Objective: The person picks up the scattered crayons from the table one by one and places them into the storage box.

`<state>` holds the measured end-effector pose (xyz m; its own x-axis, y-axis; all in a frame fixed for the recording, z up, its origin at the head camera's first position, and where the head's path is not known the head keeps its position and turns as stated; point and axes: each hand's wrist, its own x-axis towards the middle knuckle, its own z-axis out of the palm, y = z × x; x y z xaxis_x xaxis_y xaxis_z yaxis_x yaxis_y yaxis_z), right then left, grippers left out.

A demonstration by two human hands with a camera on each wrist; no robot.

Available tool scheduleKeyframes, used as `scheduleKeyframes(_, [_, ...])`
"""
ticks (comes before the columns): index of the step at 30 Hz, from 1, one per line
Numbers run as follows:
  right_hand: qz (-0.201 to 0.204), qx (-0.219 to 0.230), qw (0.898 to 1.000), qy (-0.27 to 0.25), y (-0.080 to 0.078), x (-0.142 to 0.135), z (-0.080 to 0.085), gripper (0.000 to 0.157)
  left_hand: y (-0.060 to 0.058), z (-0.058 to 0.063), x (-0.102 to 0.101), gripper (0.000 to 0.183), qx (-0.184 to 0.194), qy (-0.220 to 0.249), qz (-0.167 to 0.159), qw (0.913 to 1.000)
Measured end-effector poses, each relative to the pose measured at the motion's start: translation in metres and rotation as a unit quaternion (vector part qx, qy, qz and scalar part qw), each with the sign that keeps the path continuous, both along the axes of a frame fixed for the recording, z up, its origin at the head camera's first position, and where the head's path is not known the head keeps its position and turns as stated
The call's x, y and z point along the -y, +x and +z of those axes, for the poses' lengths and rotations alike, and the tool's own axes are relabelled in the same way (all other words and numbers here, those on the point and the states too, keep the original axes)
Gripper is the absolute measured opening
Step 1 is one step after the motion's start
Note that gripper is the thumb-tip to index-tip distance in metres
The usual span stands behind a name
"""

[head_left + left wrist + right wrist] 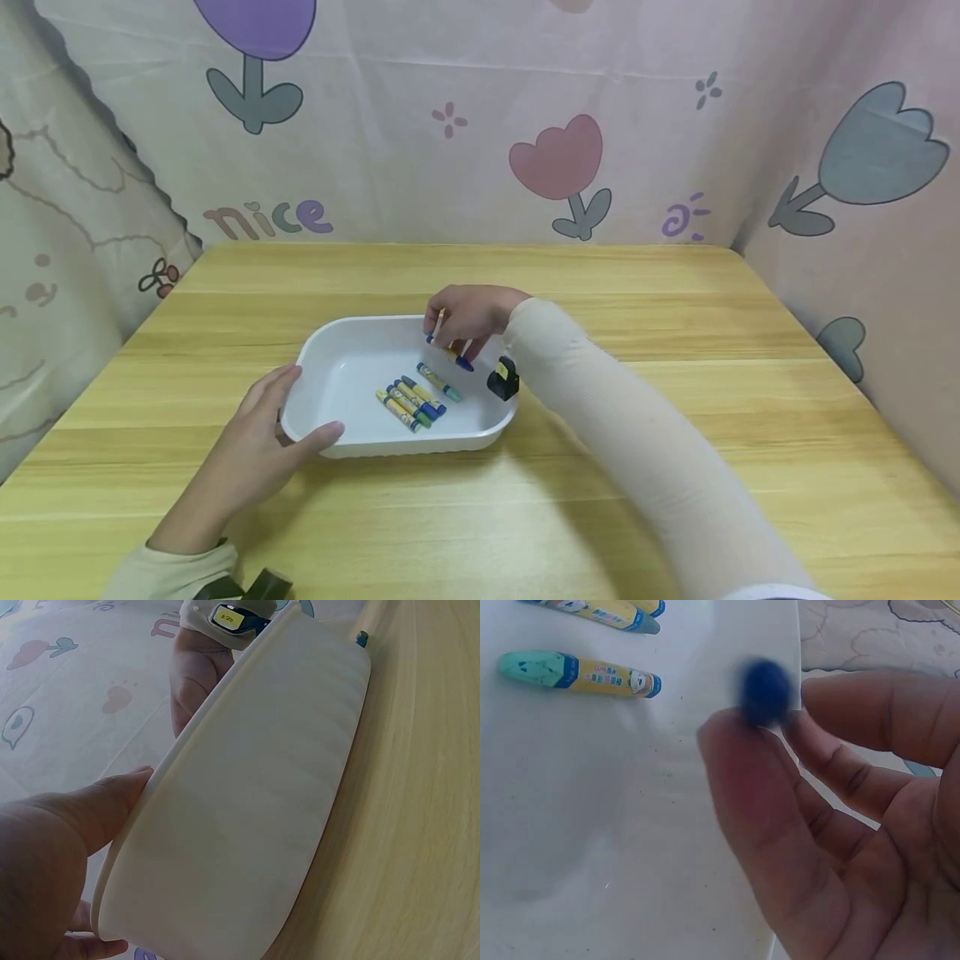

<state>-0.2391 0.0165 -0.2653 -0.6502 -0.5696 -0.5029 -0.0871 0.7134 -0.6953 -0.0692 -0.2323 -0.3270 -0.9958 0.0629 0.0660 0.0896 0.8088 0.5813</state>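
A white tray (pixel 360 442) with rounded corners sits on the table. My left hand (pixel 258 442) holds its near left corner, thumb over the front rim and fingers along the left side. In the left wrist view, the thumb (pixel 97 810) lies at the rim of the tray's outer wall. Over the tray's far right part, my right hand (pixel 476 317) pinches a blue crayon (pixel 465 364) between thumb and fingers; its blurred blue end (pixel 766 693) faces the right wrist camera. Below that hand lies a light green crayon (pixel 438 382), beside several other crayons (pixel 408 402) grouped inside the tray.
The wooden table (pixel 637 283) extends around the tray on all sides. A printed cloth (pixel 420 167) hangs behind the table and along both sides. A small black device (pixel 503 379) is on the right wrist, and another dark device (pixel 266 585) is on the left.
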Motion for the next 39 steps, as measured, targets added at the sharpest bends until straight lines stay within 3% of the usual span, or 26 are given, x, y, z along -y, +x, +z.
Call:
scheduleKeyframes(14, [0.003,-0.022,1.000,-0.016,-0.002,-0.016,0.007,0.028,0.001,0.002,0.000,0.100,-0.006,0.001,0.000,1.0000])
scheduleKeyframes(20, [-0.008,-0.048,0.998,-0.029,-0.003,-0.040,0.014,0.024,0.001,0.002,0.000,0.101,-0.005,0.002,0.000,1.0000])
scheduleKeyframes(27, [-0.038,-0.039,0.997,-0.050,-0.007,-0.076,0.016,0.028,0.001,0.003,0.000,0.101,-0.003,0.001,0.000,1.0000])
scheduleKeyframes(33, [-0.058,-0.041,0.997,-0.036,-0.008,-0.108,0.011,0.029,0.000,0.004,-0.001,0.102,0.009,0.003,0.004,0.9999])
scheduleKeyframes(39, [-0.077,-0.034,0.996,-0.011,-0.006,-0.140,-0.008,0.028,0.000,0.003,-0.001,0.103,0.013,0.002,0.004,0.9999])
